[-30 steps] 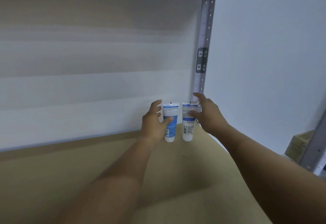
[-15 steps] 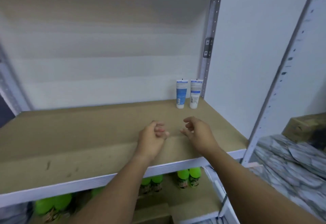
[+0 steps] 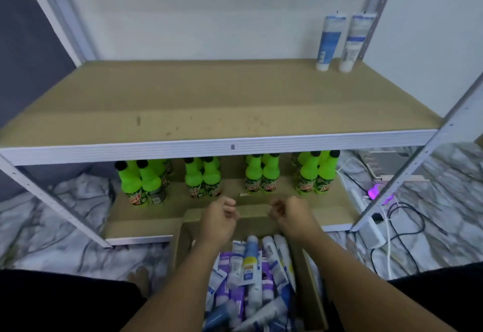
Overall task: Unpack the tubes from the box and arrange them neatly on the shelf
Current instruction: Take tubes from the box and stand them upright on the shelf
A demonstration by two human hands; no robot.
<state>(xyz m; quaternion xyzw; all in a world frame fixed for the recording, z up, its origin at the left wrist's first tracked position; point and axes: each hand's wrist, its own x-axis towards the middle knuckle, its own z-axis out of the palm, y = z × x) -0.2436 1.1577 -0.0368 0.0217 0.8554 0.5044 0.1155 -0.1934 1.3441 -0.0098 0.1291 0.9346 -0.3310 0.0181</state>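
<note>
1. Closest in is the box (image 3: pixel 183 248), open on the floor and stuffed with loose tubes (image 3: pixel 251 274): white, blue and purple ones piled every which way. A few on top lie with their long axis running roughly front to back.
2. Both hands hover over the far end of the box. The left hand (image 3: pixel 218 220) and right hand (image 3: pixel 292 218) each have their fingers loosely curled and aren't holding anything. The tubes sit just below and on the near side of the fingers, so I'd guess the next grab is a reach down and back toward the body. Both look about equally near.
3. Past that, the lower shelf holds green bottles (image 3: pixel 203 180) in clusters.
4. Farthest, the upper shelf (image 3: pixel 209 106) has two upright tubes (image 3: pixel 339 41) side by side in the back right corner, caps down.
</note>
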